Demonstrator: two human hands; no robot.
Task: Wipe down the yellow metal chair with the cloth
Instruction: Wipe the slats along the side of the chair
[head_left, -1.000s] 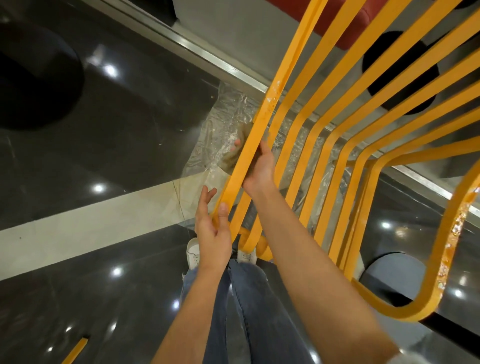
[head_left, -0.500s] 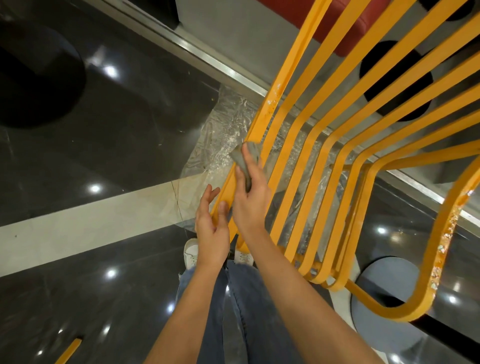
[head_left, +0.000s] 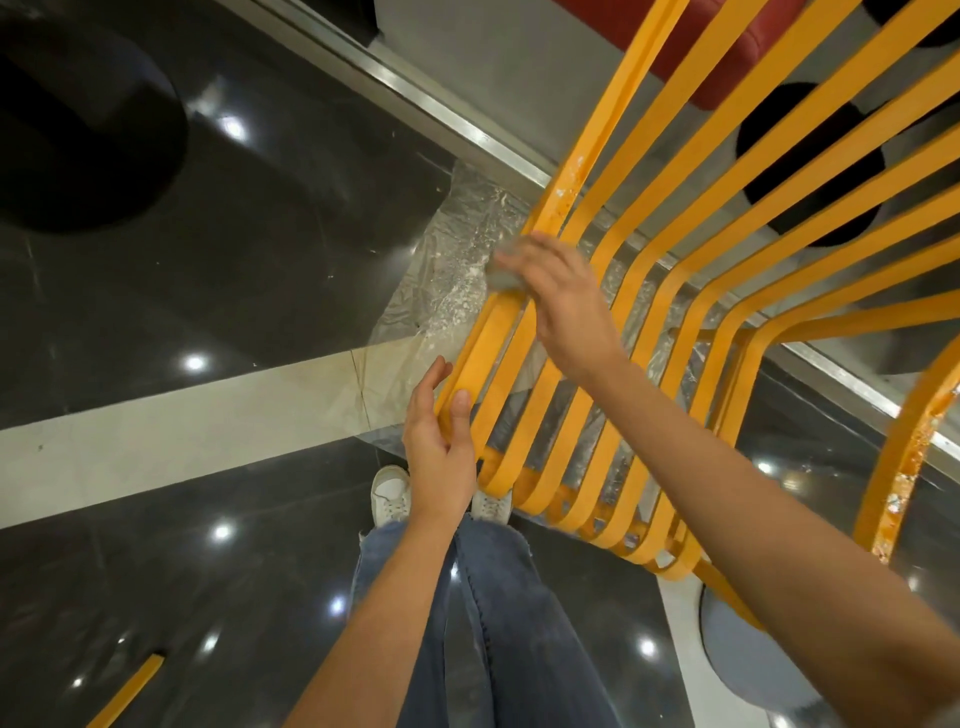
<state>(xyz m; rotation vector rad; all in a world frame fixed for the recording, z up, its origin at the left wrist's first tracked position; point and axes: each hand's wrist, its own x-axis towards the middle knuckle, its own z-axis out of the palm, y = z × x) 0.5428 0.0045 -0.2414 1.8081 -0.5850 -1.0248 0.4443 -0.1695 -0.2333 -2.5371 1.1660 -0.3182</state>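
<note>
Now right hand (head_left: 563, 306) fingers (head_left: 524, 249) press cloth (head_left: 503, 278) (blurred).

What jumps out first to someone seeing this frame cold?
The yellow metal chair fills the right half, its slats fanning up and right, with white flecks on its leftmost slat. At centre, the right hand presses a grey cloth on that slat, while the left hand steadies the slat lower down.
</note>
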